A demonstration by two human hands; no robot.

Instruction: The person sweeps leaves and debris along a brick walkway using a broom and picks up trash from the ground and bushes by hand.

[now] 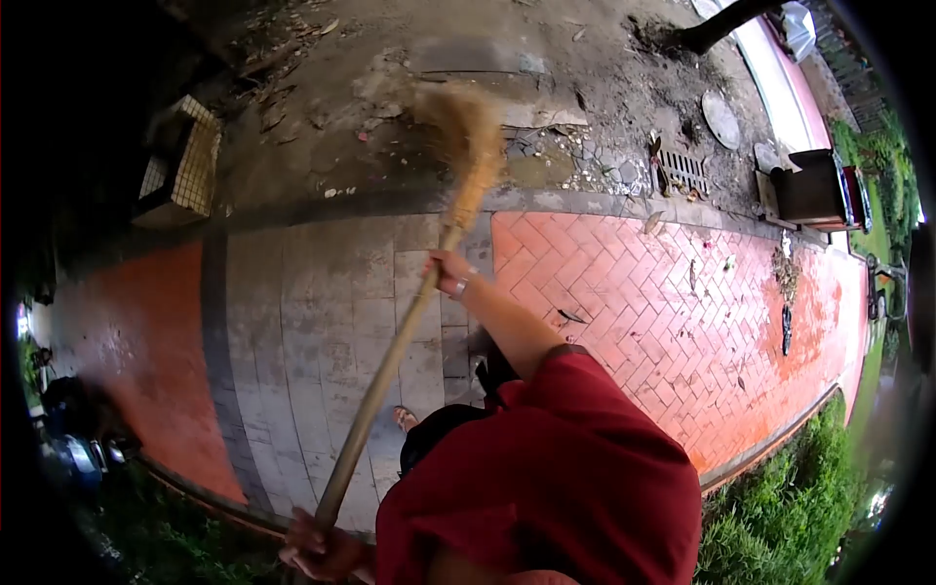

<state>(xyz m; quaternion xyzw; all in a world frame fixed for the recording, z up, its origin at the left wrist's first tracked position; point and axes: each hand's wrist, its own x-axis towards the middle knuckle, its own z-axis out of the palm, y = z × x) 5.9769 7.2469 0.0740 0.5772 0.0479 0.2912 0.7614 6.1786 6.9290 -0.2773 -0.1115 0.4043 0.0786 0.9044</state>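
Note:
A long-handled straw broom runs from the lower left to the upper middle. Its bristle head is blurred by motion over the dirty paved strip near a drain grate. My right hand, with a band at the wrist, is closed round the handle just below the bristles. At the bottom left, my left hand holds the handle near its upper end; its fingers are partly dim and blurred.
Red brick paving with scattered leaves lies at the right, beside grey slabs. A tiled block stands at the upper left. A dark bin, a round cover and a tree trunk are at the upper right.

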